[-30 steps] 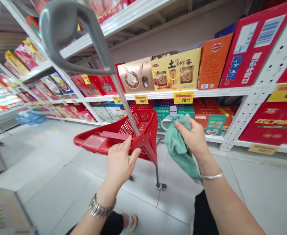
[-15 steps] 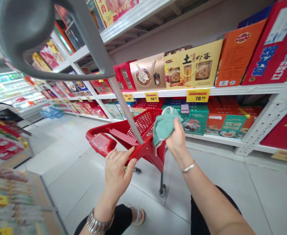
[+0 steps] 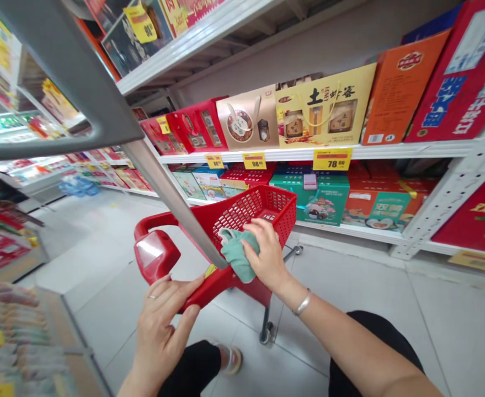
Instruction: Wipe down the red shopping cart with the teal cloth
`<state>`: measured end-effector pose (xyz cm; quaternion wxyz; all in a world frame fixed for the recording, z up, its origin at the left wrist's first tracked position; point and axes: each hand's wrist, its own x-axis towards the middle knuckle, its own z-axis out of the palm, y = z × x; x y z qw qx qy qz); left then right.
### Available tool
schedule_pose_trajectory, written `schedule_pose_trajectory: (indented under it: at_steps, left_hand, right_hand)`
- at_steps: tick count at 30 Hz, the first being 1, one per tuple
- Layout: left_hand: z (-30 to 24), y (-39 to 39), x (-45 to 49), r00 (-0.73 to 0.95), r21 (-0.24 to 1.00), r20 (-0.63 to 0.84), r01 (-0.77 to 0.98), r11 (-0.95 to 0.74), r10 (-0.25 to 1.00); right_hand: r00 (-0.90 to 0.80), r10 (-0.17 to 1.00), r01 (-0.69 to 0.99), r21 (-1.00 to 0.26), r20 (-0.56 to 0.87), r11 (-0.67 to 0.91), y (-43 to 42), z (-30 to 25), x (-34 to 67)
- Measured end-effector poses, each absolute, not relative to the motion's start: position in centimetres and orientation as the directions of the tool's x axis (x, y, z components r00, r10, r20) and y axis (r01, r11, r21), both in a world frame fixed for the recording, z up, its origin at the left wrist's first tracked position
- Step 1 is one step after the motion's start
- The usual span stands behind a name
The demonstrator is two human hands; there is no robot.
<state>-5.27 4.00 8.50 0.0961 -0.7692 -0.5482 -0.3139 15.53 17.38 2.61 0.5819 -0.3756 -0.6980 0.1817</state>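
Note:
A red plastic shopping cart (image 3: 255, 289) with a mesh basket stands before me, tilted in view. My left hand (image 3: 163, 317) grips its near side rim, thumb below and fingers over the top. In my right hand (image 3: 268, 258) is a bunched green cloth (image 3: 240, 253) with pale edging, pressed against the cart's rim beside the foot of a grey pole (image 3: 174, 201). The fingers are closed over the cloth and hide part of it. A red block with a clear window (image 3: 153, 251) sits at the cart's handle end.
White shelves (image 3: 424, 150) with boxed goods and yellow price tags run along the far side. The pole's large grey top (image 3: 60, 71) crosses the upper left. Packaged goods (image 3: 14, 336) stand at lower left. Pale floor tiles (image 3: 333, 286) lie around the cart.
My right hand has moved left and down, bringing the cloth onto the rim near the pole. My left hand has slid left and nearer along the rim. The cart and pole appear further left.

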Motion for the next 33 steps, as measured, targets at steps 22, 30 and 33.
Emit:
schedule_pose_trajectory:
  at_steps: [22, 30, 33]
  left_hand:
    - [9.2, -1.5, -9.3, 0.011, 0.345, 0.573, 0.904, -0.253, 0.82]
    - [10.9, -0.9, -12.3, -0.03, 0.287, 0.556, 0.945, -0.158, 0.831]
    - [11.6, -0.8, -10.5, 0.036, 0.109, 0.731, 0.98, -0.169, 0.681]
  right_hand:
    - [-0.518, 0.554, 0.401, -0.387, 0.652, 0.83, 22.7, -3.3, 20.6]
    - [-0.357, 0.696, 0.571, -0.444, 0.624, 0.691, 27.4, -5.5, 25.9]
    - [-0.356, 0.703, 0.597, -0.429, 0.616, 0.678, 26.3, -4.7, 24.4]
